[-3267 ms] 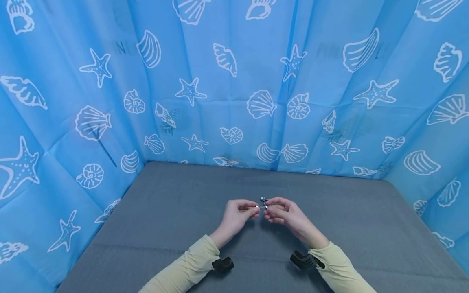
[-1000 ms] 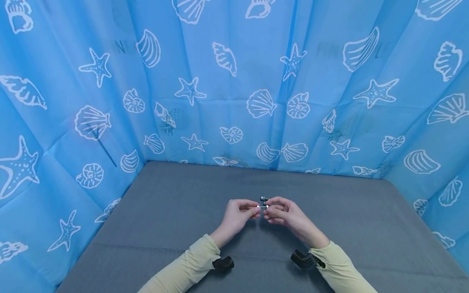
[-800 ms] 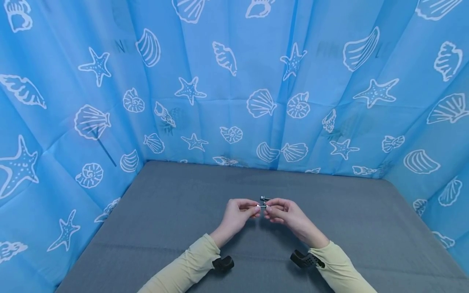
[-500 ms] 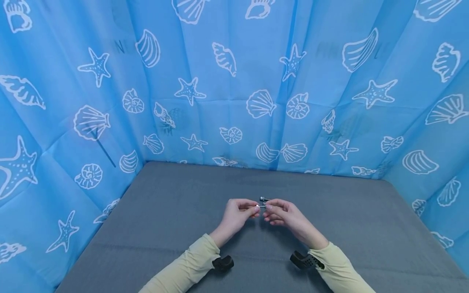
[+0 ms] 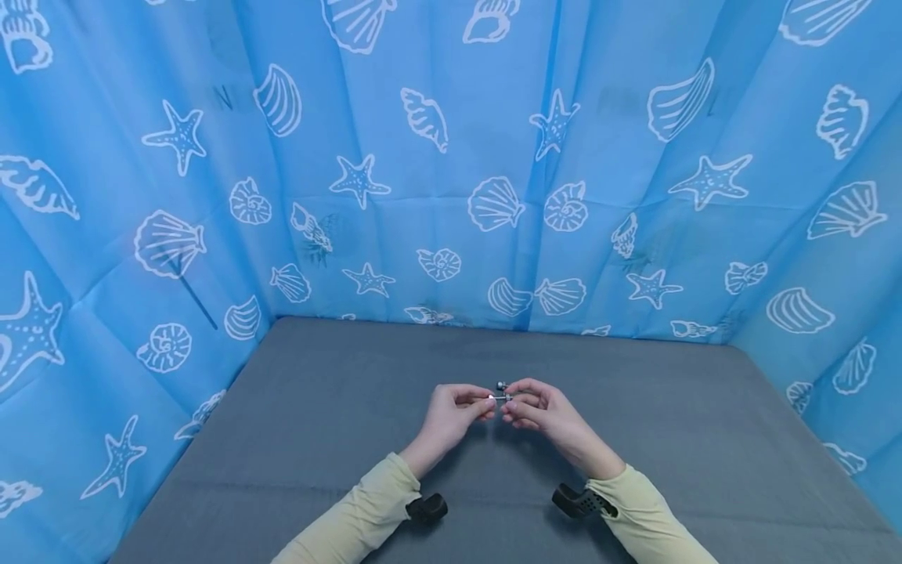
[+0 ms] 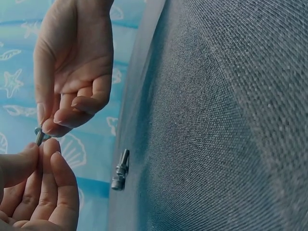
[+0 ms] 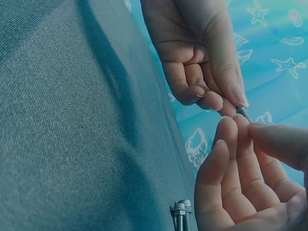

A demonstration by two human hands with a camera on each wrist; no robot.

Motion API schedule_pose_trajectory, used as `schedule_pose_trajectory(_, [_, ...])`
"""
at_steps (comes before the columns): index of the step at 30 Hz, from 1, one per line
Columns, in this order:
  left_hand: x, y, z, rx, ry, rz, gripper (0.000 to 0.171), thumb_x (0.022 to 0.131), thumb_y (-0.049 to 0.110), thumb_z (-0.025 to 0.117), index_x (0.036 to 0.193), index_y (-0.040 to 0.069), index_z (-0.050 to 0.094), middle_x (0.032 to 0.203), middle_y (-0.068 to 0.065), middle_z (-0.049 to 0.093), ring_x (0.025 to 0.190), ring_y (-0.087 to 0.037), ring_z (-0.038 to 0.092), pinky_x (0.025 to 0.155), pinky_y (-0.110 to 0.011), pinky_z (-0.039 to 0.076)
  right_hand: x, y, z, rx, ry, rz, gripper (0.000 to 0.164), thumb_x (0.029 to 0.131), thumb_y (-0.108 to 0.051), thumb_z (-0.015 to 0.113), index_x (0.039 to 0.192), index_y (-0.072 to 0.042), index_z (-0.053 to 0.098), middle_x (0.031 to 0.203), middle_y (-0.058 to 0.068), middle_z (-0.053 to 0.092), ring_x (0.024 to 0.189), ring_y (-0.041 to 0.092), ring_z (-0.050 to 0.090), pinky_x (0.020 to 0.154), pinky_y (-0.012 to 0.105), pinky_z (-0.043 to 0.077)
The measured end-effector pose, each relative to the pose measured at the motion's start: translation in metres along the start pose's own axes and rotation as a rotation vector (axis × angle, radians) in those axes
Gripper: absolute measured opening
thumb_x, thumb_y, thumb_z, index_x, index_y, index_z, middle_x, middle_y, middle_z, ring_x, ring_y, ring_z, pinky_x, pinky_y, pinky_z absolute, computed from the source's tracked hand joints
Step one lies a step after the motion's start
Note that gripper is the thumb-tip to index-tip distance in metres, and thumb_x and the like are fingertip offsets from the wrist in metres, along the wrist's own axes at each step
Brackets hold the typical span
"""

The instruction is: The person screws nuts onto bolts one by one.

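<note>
Both hands meet in mid-air over the table around a small silver bolt (image 7: pixel 247 115). My left hand (image 5: pixel 451 411) pinches its head end between thumb and fingers. My right hand (image 5: pixel 557 419) pinches a nut (image 5: pixel 509 397) at the bolt's other end, thumb and fingertips at its sides. A short stretch of shank (image 6: pixel 39 138) shows between the two hands in the left wrist view. The remaining fingers of both hands are loosely bent. Beyond the right fingertips, more bolts with nuts (image 6: pixel 120 171) lie on the table; the right wrist view shows those bolts (image 7: pixel 181 214) side by side.
A grey cloth-covered table (image 5: pixel 338 439) extends beneath both hands. Blue curtains (image 5: pixel 437 196) with white shells and starfish hang along its far edge and sides. Black wrist devices (image 5: pixel 426 509) are strapped near the sleeve cuffs.
The head view has shifted slightly. The right thumb has slid a little lower, leaving more of the nut showing. The left hand keeps its hold on the bolt, nearly still.
</note>
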State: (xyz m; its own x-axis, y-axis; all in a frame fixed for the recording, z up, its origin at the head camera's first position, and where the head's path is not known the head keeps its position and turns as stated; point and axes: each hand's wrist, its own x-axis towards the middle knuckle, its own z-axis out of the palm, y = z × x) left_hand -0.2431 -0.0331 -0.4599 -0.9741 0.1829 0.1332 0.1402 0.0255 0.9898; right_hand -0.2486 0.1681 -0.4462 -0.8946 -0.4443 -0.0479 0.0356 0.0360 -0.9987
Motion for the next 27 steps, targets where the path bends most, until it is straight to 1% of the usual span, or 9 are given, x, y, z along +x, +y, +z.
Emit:
schedule_pose_trajectory(2, [-0.0006,0.0005,-0.0002,0.004,0.0,-0.008,0.014,0.088,0.008,0.069,0.097,-0.002,0.072,0.082,-0.008,0.071,0.075,-0.019,0.07,0.074,-0.043,0.057,0.0001,-0.0004,-0.0005,-0.018,0.002,0.01,0.041,0.096,-0.015,0.059,0.124,0.012,0.044,0.108,0.024,0.064,0.093,0.022,0.066,0.085,0.044,0.053])
schedule_pose_trajectory(5, [-0.0007,-0.0003,0.0001,0.005,-0.003,-0.011,0.015,0.088,0.007,0.069,0.098,-0.003,0.072,0.082,-0.008,0.071,0.075,-0.019,0.07,0.073,-0.042,0.058,0.0002,-0.001,-0.0009,-0.044,0.005,0.03,0.04,0.097,-0.017,0.059,0.122,0.013,0.048,0.106,0.024,0.064,0.092,0.023,0.066,0.084,0.044,0.053])
schedule_pose_trajectory(9, [-0.0002,-0.002,0.0014,0.006,-0.002,-0.016,0.016,0.088,0.007,0.069,0.099,-0.006,0.071,0.083,-0.007,0.071,0.075,-0.018,0.07,0.073,-0.041,0.058,-0.0001,-0.0015,-0.0019,-0.079,0.003,0.077,0.041,0.098,-0.025,0.057,0.115,0.012,0.054,0.099,0.019,0.066,0.086,0.02,0.066,0.079,0.04,0.055])
schedule_pose_trajectory(12, [0.0005,-0.0028,0.0018,0.01,0.0,-0.021,0.017,0.087,0.007,0.07,0.099,-0.005,0.071,0.082,-0.006,0.071,0.074,-0.017,0.07,0.073,-0.042,0.058,-0.0009,-0.002,-0.003,-0.089,-0.004,0.104,0.043,0.098,-0.029,0.057,0.115,0.011,0.054,0.096,0.016,0.067,0.085,0.019,0.066,0.077,0.038,0.055])
schedule_pose_trajectory(17, [0.0018,-0.004,0.0013,0.009,-0.004,-0.022,0.015,0.088,0.006,0.069,0.098,-0.004,0.072,0.083,-0.007,0.072,0.075,-0.017,0.07,0.072,-0.04,0.058,-0.0004,-0.0014,-0.0042,-0.067,-0.009,0.066,0.042,0.096,-0.02,0.06,0.123,0.01,0.048,0.104,0.023,0.065,0.089,0.021,0.066,0.082,0.043,0.054])
schedule_pose_trajectory(20, [0.0023,-0.0043,0.0013,0.004,-0.009,-0.02,0.013,0.088,0.006,0.069,0.097,-0.003,0.072,0.083,-0.008,0.071,0.075,-0.018,0.07,0.072,-0.041,0.058,0.0003,-0.0009,-0.0047,-0.069,-0.005,0.041,0.041,0.095,-0.016,0.062,0.122,0.011,0.048,0.107,0.024,0.065,0.091,0.021,0.066,0.084,0.044,0.053])
schedule_pose_trajectory(23, [0.0022,-0.0036,0.0019,0.001,-0.01,-0.023,0.015,0.087,0.006,0.07,0.097,-0.005,0.071,0.082,-0.007,0.071,0.074,-0.018,0.07,0.072,-0.04,0.058,0.0009,-0.0012,-0.0048,-0.094,0.001,0.049,0.039,0.096,-0.018,0.061,0.119,0.012,0.052,0.102,0.02,0.066,0.091,0.022,0.066,0.083,0.043,0.054])
schedule_pose_trajectory(27, [0.0019,-0.0041,0.0024,0.003,-0.008,-0.014,0.017,0.087,0.005,0.069,0.099,-0.007,0.071,0.082,-0.007,0.071,0.074,-0.018,0.07,0.071,-0.041,0.058,0.0009,-0.0033,-0.005,-0.119,-0.02,0.089,0.04,0.099,-0.025,0.055,0.115,0.011,0.055,0.096,0.015,0.067,0.087,0.021,0.066,0.078,0.038,0.055])
